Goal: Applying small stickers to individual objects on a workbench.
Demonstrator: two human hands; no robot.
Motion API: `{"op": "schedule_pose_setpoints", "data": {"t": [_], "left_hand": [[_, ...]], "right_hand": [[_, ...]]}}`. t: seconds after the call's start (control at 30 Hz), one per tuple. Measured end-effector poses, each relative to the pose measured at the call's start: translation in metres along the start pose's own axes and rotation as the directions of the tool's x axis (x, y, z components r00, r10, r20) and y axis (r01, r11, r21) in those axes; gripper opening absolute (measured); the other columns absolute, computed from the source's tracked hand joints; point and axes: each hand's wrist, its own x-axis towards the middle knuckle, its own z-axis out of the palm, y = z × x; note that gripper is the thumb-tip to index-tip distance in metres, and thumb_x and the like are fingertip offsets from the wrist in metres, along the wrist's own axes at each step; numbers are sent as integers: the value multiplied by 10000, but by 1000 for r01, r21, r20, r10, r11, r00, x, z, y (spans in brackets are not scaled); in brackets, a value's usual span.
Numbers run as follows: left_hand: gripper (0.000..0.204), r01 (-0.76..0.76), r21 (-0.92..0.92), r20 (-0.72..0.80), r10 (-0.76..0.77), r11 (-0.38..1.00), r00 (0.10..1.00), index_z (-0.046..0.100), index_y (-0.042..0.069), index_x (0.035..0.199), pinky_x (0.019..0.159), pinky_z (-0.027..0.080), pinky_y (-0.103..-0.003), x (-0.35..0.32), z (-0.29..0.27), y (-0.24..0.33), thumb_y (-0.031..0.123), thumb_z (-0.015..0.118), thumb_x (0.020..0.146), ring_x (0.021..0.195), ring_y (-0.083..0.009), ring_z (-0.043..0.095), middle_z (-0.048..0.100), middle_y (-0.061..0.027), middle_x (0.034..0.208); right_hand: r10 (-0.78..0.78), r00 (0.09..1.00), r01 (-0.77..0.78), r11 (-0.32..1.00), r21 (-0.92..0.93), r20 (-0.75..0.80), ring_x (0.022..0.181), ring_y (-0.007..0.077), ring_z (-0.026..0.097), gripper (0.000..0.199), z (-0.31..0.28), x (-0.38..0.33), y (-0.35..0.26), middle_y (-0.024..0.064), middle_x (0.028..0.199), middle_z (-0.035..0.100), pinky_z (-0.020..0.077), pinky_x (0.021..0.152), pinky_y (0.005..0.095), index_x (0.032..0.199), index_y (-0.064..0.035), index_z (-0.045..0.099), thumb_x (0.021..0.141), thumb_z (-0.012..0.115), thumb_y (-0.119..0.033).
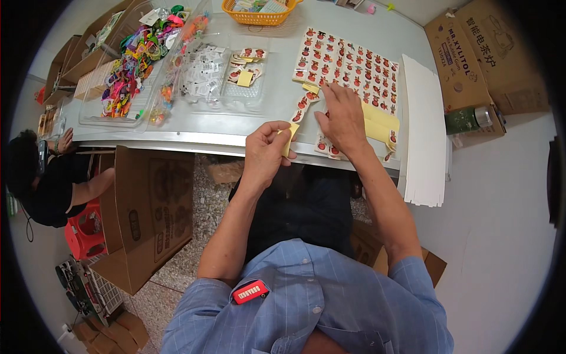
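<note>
My left hand [268, 150] is closed at the table's front edge, pinching a small yellow paper piece [289, 137] between thumb and fingers. Just beyond it, a narrow strip of red cartoon stickers [302, 107] with yellow backing runs up toward a large sticker sheet [365, 71]. My right hand [344, 121] reaches over the lower left of this sheet, thumb spread from the fingers, fingertips by the strip's upper end. Under and beside that wrist lie bare yellow backing [380, 123] and more cut sticker pieces [328, 147].
Clear plastic trays hold colourful small trinkets [138, 65], white slips [203, 69] and sticker pieces [246, 76]. An orange basket [259, 16] stands at the back. White card [421, 130], a green flask [469, 120] and cartons [483, 53] are right. Another person [44, 177] sits left.
</note>
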Motion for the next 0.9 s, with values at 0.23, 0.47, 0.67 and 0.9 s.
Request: {"op": "schedule_pose_setpoints", "data": {"t": [0.23,0.47,0.67,0.9], "left_hand": [[287,83,-263,63,-69,961,996,640,-15,1196,464,517,-214,2,5,19,187,667,993,632,-132,681,721,-97,964],[285,94,-206,84,-78,974,993,646,-14,1194,529,555,-282,6,7,22,187,661,993,680,-197,705,729,-115,981],[350,-709,545,125,793,447,596,673,-35,1134,934,496,-449,57,38,46,280,594,1003,990,-414,663,713,-213,1056],[713,-475,537,373,308,698,875,726,-31,990,907,501,-427,184,46,36,581,362,1037,955,-362,675,719,-228,934]], "right_hand": [[-72,997,77,987,-143,38,1104,272,582,516,34,23,10,94,1201,638,445,931,416,1277,-48,628,772,723,-104],[-158,987,151,978,-144,-39,1008,240,618,301,52,30,16,48,1067,670,462,859,398,1075,-82,707,779,674,-44],[-124,991,123,992,-17,-54,1014,264,628,289,49,22,23,59,1077,679,488,875,398,1072,-79,715,788,695,-27],[-90,996,91,994,54,-23,1005,280,640,267,46,24,25,83,1041,692,512,877,410,1054,-66,733,799,669,-18]]}}
